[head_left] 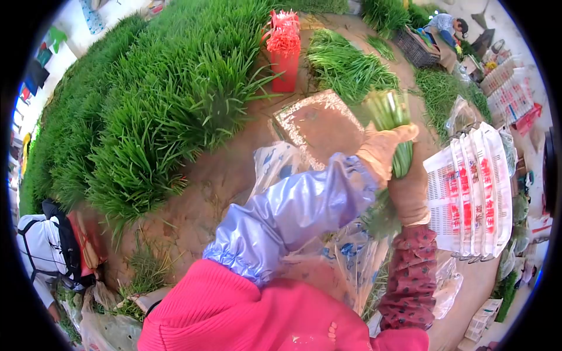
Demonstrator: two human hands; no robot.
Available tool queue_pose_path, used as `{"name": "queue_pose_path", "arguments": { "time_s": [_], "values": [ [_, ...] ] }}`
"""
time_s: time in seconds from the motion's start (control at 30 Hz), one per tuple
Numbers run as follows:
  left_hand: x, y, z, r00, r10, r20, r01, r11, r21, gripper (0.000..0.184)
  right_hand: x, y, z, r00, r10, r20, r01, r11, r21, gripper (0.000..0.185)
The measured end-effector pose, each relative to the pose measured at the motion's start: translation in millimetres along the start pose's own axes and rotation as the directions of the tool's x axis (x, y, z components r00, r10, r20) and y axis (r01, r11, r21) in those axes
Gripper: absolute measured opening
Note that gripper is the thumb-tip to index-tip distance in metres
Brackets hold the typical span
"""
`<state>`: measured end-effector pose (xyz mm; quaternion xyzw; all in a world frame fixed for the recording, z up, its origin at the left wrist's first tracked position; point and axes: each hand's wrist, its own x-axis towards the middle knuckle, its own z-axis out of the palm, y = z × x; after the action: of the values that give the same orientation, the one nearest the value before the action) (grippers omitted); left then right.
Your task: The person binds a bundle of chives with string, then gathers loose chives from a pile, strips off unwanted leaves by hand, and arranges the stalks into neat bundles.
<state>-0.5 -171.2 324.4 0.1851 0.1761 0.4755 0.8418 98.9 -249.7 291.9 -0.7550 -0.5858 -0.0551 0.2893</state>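
Observation:
A bundle of green stalks with pale cut ends is held up right of centre. My left hand, in a light orange glove below a shiny lilac sleeve, is closed around it. Against the bundle's lower right side is my right hand, in a brown glove below a dark red patterned sleeve; its fingers are hidden. Dark green leaves hang blurred beneath the hands. Just left of the bundle lies a square board with a pale, speckled border.
Tall green leaves stand massed at left. Beyond the board are a red container of red ties and loose greens. Printed white sheets stand at right, clear plastic lies near my body, and another person bends at upper right.

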Motion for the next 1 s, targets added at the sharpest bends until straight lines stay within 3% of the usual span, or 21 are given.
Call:
{"name": "queue_pose_path", "arguments": {
  "time_s": [0.07, 0.13, 0.2, 0.23, 0.3, 0.33, 0.37, 0.43, 0.47, 0.5, 0.57, 0.63, 0.7, 0.83, 0.9, 1.0],
  "values": [
    [15.9, 8.8, -25.6, 0.989, -0.133, 0.067, 0.134, 0.991, -0.012, 0.037, 4.1, -7.3, -16.9, 0.999, -0.006, 0.041, 0.008, 0.999, -0.043, 0.071],
    [50.7, 18.5, -65.0, 0.998, 0.062, -0.005, -0.062, 0.998, 0.019, 0.035, 6.6, 1.1, -28.3, 0.969, 0.053, 0.243, -0.037, 0.997, -0.07, 0.061],
    [84.6, 59.9, -110.7, 0.979, 0.204, 0.017, -0.204, 0.978, 0.047, 0.034, -5.5, 36.5, -29.4, 0.91, 0.187, 0.369, -0.086, 0.958, -0.274, 0.067],
    [120.5, 81.5, -158.5, 0.974, 0.195, 0.114, -0.201, 0.979, 0.037, 0.034, -18.6, 54.3, -28.9, 0.873, 0.262, 0.411, -0.116, 0.931, -0.346, 0.064],
    [149.5, 121.6, -203.7, 0.968, 0.251, -0.007, -0.242, 0.939, 0.245, 0.034, -62.7, 107.5, -22.9, 0.842, 0.305, 0.445, -0.128, 0.914, -0.384, 0.061],
    [152.2, 139.4, -208.6, 0.914, 0.349, -0.206, -0.225, 0.86, 0.457, 0.034, -75.9, 111.2, -24.2, 0.762, 0.435, 0.481, -0.204, 0.865, -0.459, 0.061],
    [166.4, 155.4, -230.1, 0.902, 0.378, -0.208, -0.245, 0.846, 0.474, 0.033, -88.4, 114.3, -25.1, 0.662, 0.557, 0.501, -0.269, 0.801, -0.535, 0.062],
    [200.4, 178.2, -257.8, 0.841, 0.453, -0.296, -0.206, 0.773, 0.6, 0.029, -129.6, 127.6, -25.1, 0.659, 0.608, 0.443, -0.384, 0.778, -0.496, 0.068],
    [217.6, 186.1, -265.7, 0.78, 0.507, -0.367, -0.133, 0.707, 0.694, 0.026, -140.8, 124.0, -28.1, 0.547, 0.712, 0.439, -0.534, 0.701, -0.472, 0.068],
    [237.3, 193.4, -282.2, 0.808, 0.489, -0.328, -0.17, 0.727, 0.665, 0.023, -153.0, 116.1, -26.5, 0.441, 0.834, 0.332, -0.643, 0.552, -0.532, 0.066],
    [280.4, 198.4, -295.7, 0.744, 0.556, -0.369, -0.157, 0.683, 0.713, 0.03, -217.7, 149.5, -23.6, 0.501, 0.832, 0.237, -0.609, 0.534, -0.587, 0.069],
    [318.2, 207.0, -308.2, 0.73, 0.554, -0.4, -0.079, 0.65, 0.756, 0.036, -245.0, 150.2, -33.5, 0.357, 0.871, 0.338, -0.702, 0.489, -0.518, 0.067],
    [345.1, 210.5, -306.5, 0.734, 0.508, -0.45, 0.01, 0.654, 0.756, 0.043, -250.5, 124.0, -34.0, 0.313, 0.92, 0.238, -0.731, 0.393, -0.557, 0.072],
    [394.8, 217.5, -322.6, 0.746, 0.437, -0.503, 0.187, 0.587, 0.788, 0.052, -240.1, 104.6, -38.0, 0.21, 0.932, 0.295, -0.673, 0.356, -0.648, 0.061],
    [409.3, 219.7, -332.8, 0.762, 0.424, -0.489, 0.167, 0.601, 0.782, 0.049, -239.4, 102.7, -37.4, 0.144, 0.935, 0.325, -0.629, 0.34, -0.699, 0.053],
    [431.6, 227.5, -345.3, 0.737, 0.448, -0.506, 0.207, 0.563, 0.8, 0.04, -244.0, 112.1, -33.3, 0.142, 0.927, 0.348, -0.644, 0.354, -0.678, 0.059]
  ]
}}
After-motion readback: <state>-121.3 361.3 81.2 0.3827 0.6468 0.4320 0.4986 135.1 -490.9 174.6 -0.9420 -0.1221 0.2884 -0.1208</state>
